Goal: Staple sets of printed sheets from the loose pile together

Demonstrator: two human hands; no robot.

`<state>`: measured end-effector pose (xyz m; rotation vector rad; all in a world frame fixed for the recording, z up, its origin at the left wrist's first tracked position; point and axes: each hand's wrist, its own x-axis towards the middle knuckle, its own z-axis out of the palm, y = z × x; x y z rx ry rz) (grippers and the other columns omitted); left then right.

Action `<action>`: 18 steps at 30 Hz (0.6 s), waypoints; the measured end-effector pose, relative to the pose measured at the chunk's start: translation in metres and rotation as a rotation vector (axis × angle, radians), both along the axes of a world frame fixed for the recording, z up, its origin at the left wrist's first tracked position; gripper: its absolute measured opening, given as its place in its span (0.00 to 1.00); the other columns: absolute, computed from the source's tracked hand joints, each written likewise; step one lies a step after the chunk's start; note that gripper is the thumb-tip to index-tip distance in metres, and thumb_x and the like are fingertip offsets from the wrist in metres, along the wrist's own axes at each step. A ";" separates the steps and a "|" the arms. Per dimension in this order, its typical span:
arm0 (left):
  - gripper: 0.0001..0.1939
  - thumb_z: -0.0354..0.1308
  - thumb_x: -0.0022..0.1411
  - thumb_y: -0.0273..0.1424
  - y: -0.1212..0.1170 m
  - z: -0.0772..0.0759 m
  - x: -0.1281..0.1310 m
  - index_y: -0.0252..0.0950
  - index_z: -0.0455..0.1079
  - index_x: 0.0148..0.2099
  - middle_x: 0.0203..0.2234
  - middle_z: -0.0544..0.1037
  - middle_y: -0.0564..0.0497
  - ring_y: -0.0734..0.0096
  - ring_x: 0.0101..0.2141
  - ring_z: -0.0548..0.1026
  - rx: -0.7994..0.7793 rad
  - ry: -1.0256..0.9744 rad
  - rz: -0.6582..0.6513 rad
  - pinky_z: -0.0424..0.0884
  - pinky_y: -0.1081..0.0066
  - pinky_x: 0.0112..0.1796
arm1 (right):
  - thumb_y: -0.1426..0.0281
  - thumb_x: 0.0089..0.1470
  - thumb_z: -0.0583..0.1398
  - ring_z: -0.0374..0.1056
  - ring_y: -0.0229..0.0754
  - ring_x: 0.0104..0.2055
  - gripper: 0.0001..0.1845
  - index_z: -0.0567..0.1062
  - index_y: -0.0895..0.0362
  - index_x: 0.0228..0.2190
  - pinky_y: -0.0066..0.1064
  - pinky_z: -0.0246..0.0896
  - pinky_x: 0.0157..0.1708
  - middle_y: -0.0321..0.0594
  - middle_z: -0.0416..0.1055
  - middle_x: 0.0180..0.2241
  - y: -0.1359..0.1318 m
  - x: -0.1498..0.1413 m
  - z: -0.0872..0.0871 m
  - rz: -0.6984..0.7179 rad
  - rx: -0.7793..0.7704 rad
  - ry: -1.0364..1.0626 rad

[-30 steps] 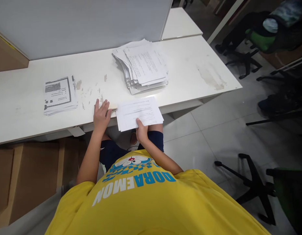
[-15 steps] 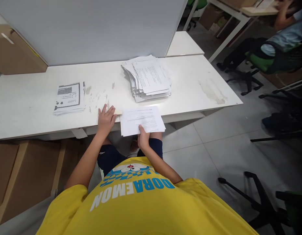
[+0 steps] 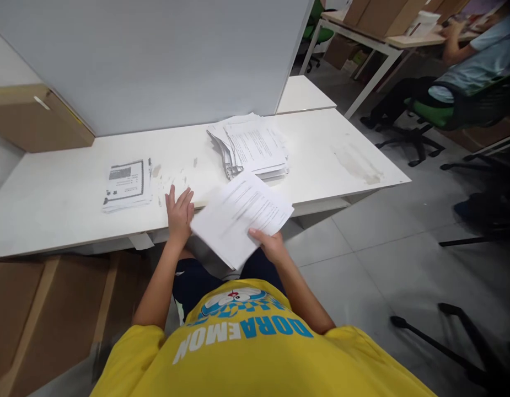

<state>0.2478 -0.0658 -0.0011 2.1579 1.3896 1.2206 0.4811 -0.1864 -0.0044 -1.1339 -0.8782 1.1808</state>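
Note:
My right hand grips a thin stack of printed sheets at its near right edge, thumb on top. The sheets are tilted at an angle and reach over the desk's front edge, overlapping the front of a thick paper pile. My left hand is at the desk edge with its fingers spread, close to the left corner of the sheets and holding nothing. Left of it lies a small stack of papers with a dark border on the white desk.
A grey partition rises behind the desk, with a cardboard box at its left. More cardboard boxes stand below on the left. At the right, a person sits on an office chair.
The sheets in my right hand have turned from lying square to the desk edge to slanting, and came nearer my body. My left hand has tilted up slightly. The view has shifted a little.

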 end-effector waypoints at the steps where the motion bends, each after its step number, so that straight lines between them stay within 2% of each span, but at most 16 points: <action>1: 0.27 0.42 0.69 0.49 -0.004 0.011 -0.001 0.38 0.74 0.51 0.53 0.76 0.42 0.51 0.66 0.57 -0.106 -0.096 -0.059 0.49 0.44 0.64 | 0.53 0.43 0.68 0.72 0.56 0.51 0.28 0.78 0.56 0.44 0.50 0.66 0.55 0.46 0.77 0.46 0.000 0.007 0.009 0.141 -0.020 -0.015; 3: 0.31 0.40 0.68 0.53 -0.011 0.029 -0.003 0.37 0.76 0.48 0.48 0.79 0.42 0.50 0.59 0.68 -0.407 -0.302 -0.245 0.63 0.48 0.59 | 0.55 0.42 0.70 0.72 0.56 0.50 0.25 0.79 0.55 0.41 0.50 0.67 0.53 0.45 0.78 0.45 0.002 0.014 0.022 0.387 -0.034 -0.067; 5: 0.33 0.40 0.67 0.56 -0.017 0.041 -0.004 0.37 0.76 0.48 0.44 0.80 0.42 0.49 0.54 0.74 -0.607 -0.493 -0.380 0.71 0.50 0.52 | 0.57 0.41 0.71 0.71 0.55 0.52 0.27 0.79 0.56 0.42 0.51 0.65 0.55 0.44 0.78 0.46 0.008 0.012 0.028 0.529 -0.045 -0.103; 8: 0.29 0.46 0.66 0.53 -0.021 0.048 -0.006 0.39 0.72 0.54 0.48 0.79 0.43 0.50 0.53 0.74 -0.578 -0.632 -0.398 0.74 0.53 0.50 | 0.59 0.40 0.72 0.71 0.54 0.52 0.30 0.77 0.57 0.46 0.52 0.63 0.56 0.46 0.76 0.48 0.021 0.002 0.026 0.545 -0.098 -0.024; 10: 0.27 0.53 0.65 0.49 -0.024 0.048 -0.007 0.42 0.67 0.60 0.54 0.74 0.44 0.51 0.56 0.72 -0.540 -0.559 -0.406 0.73 0.56 0.51 | 0.60 0.41 0.71 0.71 0.53 0.51 0.30 0.76 0.58 0.46 0.51 0.64 0.55 0.47 0.76 0.48 0.028 -0.004 0.022 0.507 -0.126 0.060; 13: 0.32 0.59 0.62 0.42 -0.031 0.045 -0.015 0.46 0.57 0.66 0.59 0.70 0.44 0.53 0.56 0.71 -0.577 -0.360 -0.411 0.74 0.59 0.51 | 0.61 0.42 0.71 0.72 0.51 0.48 0.29 0.76 0.58 0.46 0.46 0.68 0.51 0.46 0.76 0.46 0.030 -0.010 0.020 0.489 -0.127 0.129; 16: 0.31 0.54 0.64 0.39 -0.025 0.041 -0.034 0.44 0.54 0.67 0.58 0.71 0.42 0.52 0.54 0.74 -0.563 -0.275 -0.285 0.76 0.57 0.48 | 0.58 0.47 0.68 0.75 0.46 0.40 0.30 0.74 0.57 0.50 0.37 0.72 0.38 0.44 0.78 0.42 0.023 -0.007 0.025 0.580 -0.142 0.178; 18: 0.29 0.52 0.64 0.35 -0.005 0.043 -0.056 0.41 0.55 0.66 0.57 0.72 0.42 0.54 0.53 0.74 -0.459 -0.230 -0.124 0.76 0.57 0.48 | 0.56 0.51 0.65 0.75 0.43 0.34 0.33 0.70 0.55 0.56 0.31 0.70 0.29 0.46 0.78 0.42 0.016 0.001 0.027 0.638 -0.187 0.206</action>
